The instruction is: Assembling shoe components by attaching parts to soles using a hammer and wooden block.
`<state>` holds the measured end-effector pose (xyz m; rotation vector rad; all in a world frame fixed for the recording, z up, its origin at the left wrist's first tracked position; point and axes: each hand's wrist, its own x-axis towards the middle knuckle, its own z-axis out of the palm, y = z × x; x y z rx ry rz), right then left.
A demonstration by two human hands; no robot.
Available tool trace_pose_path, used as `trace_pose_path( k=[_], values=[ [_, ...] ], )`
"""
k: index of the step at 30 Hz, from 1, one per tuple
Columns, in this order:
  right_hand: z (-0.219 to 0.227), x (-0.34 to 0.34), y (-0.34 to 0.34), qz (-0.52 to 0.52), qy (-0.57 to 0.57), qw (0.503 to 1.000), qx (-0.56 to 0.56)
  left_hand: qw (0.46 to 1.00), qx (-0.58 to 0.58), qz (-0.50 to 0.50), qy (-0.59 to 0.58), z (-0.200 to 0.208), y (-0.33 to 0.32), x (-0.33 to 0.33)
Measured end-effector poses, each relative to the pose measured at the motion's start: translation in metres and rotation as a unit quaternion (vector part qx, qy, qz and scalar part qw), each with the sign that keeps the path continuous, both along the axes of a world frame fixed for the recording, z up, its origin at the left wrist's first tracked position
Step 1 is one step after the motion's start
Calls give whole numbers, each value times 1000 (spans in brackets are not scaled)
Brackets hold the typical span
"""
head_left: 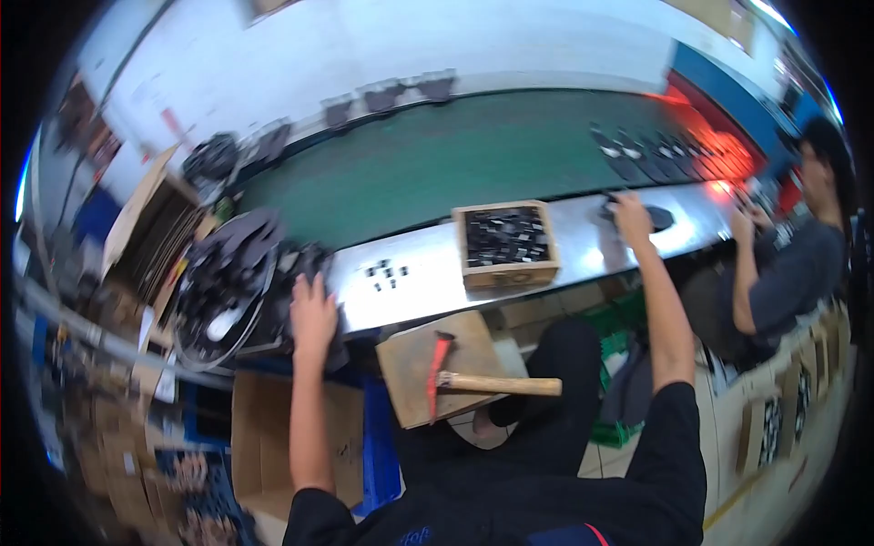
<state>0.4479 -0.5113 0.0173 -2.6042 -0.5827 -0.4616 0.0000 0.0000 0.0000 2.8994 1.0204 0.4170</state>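
Note:
My left hand (312,314) rests with its fingers spread on a pile of dark flat pieces (311,264) at the left end of the metal ledge. Over to the right, my right hand (630,218) is closed on a dark sole-shaped piece (661,217) lying low over the ledge; its fingertips are partly blurred. Between my hands stands a wooden box (510,276) filled with small black pieces. Several small black bits (382,271) lie loose on the ledge. A hammer (501,384) with a red head and wooden handle lies on a board (401,364) before me.
A green conveyor belt (437,164) runs behind the ledge, carrying dark sole-shaped pieces (651,162) toward a red-lit opening (719,141). A co-worker (801,255) sits at the right. Cardboard boxes (300,437) and a heaped container (228,273) stand at the left.

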Motion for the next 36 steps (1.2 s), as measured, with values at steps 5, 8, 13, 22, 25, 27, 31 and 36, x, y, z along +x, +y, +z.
trace_pose_path(
  k=[5,8,13,22,25,27,31,36],
  values=[
    [83,-40,3,-1,-390,912,130,970,60,-125,-201,72,-90,20],
    [150,-172,51,179,-204,909,317,903,-101,-285,-305,159,-165,8],
    [204,-335,85,524,66,824,205,773,-447,-406,-194,216,-252,-32],
    [39,-389,55,274,145,945,-107,631,-619,-128,-449,93,-255,-62],
    [13,-393,8,227,142,963,-36,642,-609,-126,-449,96,-249,-56],
    [1,-400,-23,206,112,972,23,641,-639,-97,-414,110,-253,-50],
    [-10,-423,-76,107,309,919,219,926,-205,-119,-295,28,-229,-6],
    [43,-457,-63,87,410,787,453,931,-91,-252,-247,84,-235,59]
  ],
)
